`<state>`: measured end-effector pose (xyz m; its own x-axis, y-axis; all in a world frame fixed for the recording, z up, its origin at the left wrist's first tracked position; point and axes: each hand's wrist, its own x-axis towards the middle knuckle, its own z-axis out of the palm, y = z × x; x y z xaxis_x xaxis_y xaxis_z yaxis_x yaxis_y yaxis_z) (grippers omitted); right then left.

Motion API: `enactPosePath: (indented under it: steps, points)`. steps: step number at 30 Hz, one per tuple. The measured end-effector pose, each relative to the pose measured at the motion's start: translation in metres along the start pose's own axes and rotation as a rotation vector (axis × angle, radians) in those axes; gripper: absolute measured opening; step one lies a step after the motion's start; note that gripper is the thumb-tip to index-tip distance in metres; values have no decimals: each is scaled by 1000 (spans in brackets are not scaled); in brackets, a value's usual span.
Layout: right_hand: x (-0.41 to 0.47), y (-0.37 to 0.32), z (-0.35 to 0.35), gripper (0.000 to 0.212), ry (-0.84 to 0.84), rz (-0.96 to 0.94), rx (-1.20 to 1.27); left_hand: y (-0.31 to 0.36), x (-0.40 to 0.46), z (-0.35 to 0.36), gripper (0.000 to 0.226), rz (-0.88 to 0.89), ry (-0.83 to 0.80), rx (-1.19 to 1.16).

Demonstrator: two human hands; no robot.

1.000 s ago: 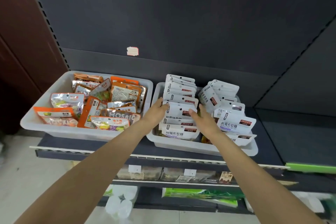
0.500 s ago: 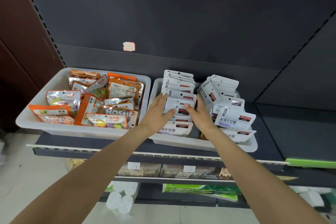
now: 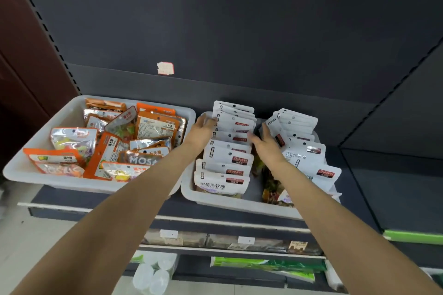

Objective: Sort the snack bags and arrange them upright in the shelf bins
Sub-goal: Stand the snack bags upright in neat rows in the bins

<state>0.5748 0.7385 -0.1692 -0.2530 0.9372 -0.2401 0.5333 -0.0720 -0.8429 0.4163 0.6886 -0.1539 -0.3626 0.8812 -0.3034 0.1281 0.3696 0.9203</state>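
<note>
Shelf (image 3: 374, 189), dark, w/ two white bins side by side:
- L bin (image 3: 36, 158): orange bags (image 3: 155, 127) plus clear/silver ones, lying mixed and tilted, not in rows
- R bin (image 3: 215, 199): white bags in 2 rows. L row (image 3: 227, 158) upright, overlapping front to back; R row (image 3: 302, 151) leaning, looser, a few front bags tipped fwd over the rim
- Your L hand (image 3: 202, 130): at the L side of the L row, near its back, fingers laid against the bag edges, only lightly bent; not clamped on any bag
- Your R hand (image 3: 266, 145): in the gap btw the 2 rows, fingers straight, touching the L row's R side; thumb side near the R row
- Hands apart, the L row btw them
- Sticker (image 3: 165, 68) on back panel above bins
- Lower shelves: price tags (image 3: 169, 233), green packs (image 3: 263, 266), white cups (image 3: 151, 278)
</note>
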Motion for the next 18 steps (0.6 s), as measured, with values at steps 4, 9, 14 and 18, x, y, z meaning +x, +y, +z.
enactPosePath:
  steps: [4, 9, 14, 18]
  points:
    - [17, -11, 6, 66, -53, 52, 44, 9, 22, 5, 56, -69, -20, -6]
    - [20, -10, 16, 57, -20, -62, 196, 3, 25, 9, 52, -34, -93, -183]
    - [4, 6, 17, 52, 18, -163, 182, -12, 13, 0, 34, 142, -39, -305]
    - [3, -3, 19, 48, -14, -44, 160, -14, 12, 3, 31, 168, 40, -3]
